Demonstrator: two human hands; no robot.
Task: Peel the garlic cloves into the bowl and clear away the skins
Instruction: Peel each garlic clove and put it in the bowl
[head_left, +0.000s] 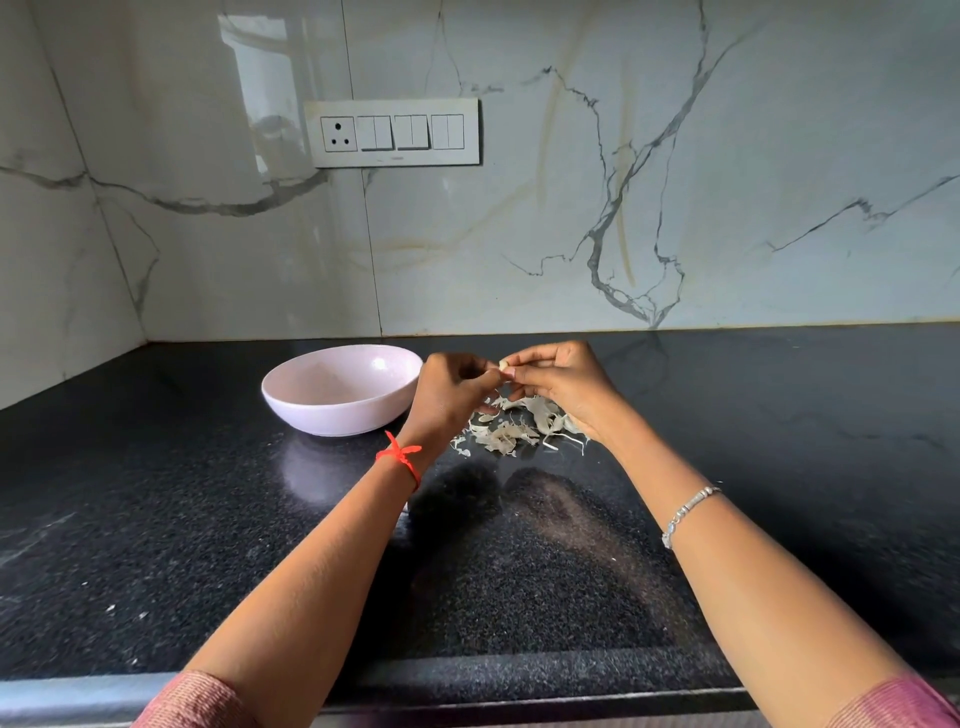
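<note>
Black speckled granite counter (156, 519) runs back to a glossy white wall of grey-veined marble tiles (519, 208), on which sits a white switch plate (393, 133) with 1 round-pin socket and 3 switch modules.

From the head view, both hands are raised just above the counter, to the right of the pale pink round bowl (332, 410). The left hand (449, 395) and the right hand (561, 382) meet fingertip to fingertip. Their fingers are curled, and together they pinch a small pale garlic clove (503, 365). Directly beneath lies a loose heap of papery off-white garlic skins (519, 426), near the bowl but not touching it. No cloves can be made out in the part of the bowl's interior that shows. A red thread (400, 457) circles the left wrist and a silver beaded bracelet (685, 512) the right.

The step in hand looks like stripping this clove. It is best done by steadying the clove with 1 hand while the other nips the skin at the tip and pulls along the length. Working over the heap means the scraps land together. The bare clove then needs only a short carry left to the bowl.

No brand or label is legible. A tiny mark at the switch plate's lower edge is too small to read.
</note>
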